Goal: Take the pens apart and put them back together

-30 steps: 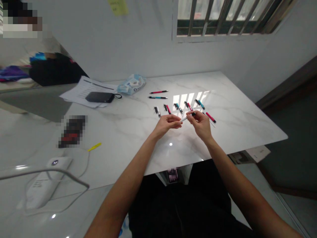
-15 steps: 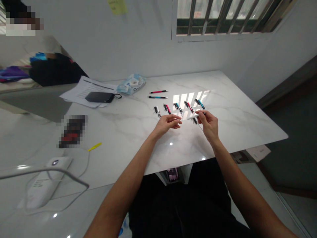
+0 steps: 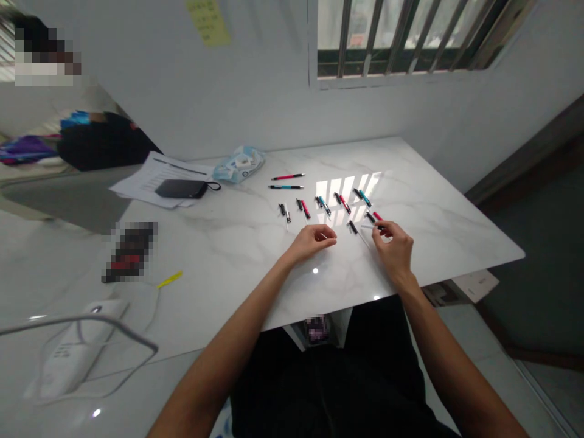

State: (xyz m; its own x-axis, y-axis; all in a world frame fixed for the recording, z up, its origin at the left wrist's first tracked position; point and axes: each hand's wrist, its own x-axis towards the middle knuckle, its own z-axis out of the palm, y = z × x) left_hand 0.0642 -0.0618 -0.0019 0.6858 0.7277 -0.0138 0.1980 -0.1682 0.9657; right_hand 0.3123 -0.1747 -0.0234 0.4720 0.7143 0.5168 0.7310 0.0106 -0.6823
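Observation:
My left hand [image 3: 314, 243] hovers over the marble-patterned table, thumb and fingertips brought together; whatever is between them is too small to name. My right hand [image 3: 393, 248] pinches a slim pen part [image 3: 379, 227], dark at the fingers with a thin pale end pointing left. Just left of that hand lies a black pen piece [image 3: 353, 227] beside a thin pale refill [image 3: 364, 240]. Beyond it are another black piece [image 3: 370, 216] and a red barrel [image 3: 378, 216]. Farther back runs a row of pen parts, including a red barrel [image 3: 305, 209] and a blue barrel [image 3: 365, 198].
A red pen [image 3: 288, 177] and a blue pen [image 3: 286, 187] lie behind the row. To the left are a wipes packet [image 3: 239, 164], papers [image 3: 137, 181], a black pouch [image 3: 180, 188], a yellow strip [image 3: 170, 280] and a white power strip [image 3: 77, 353] with a cable.
My right hand has shifted right and towards me, and the pale part it holds shows less. My left fingers have drawn together. The camera view has tilted slightly upward.

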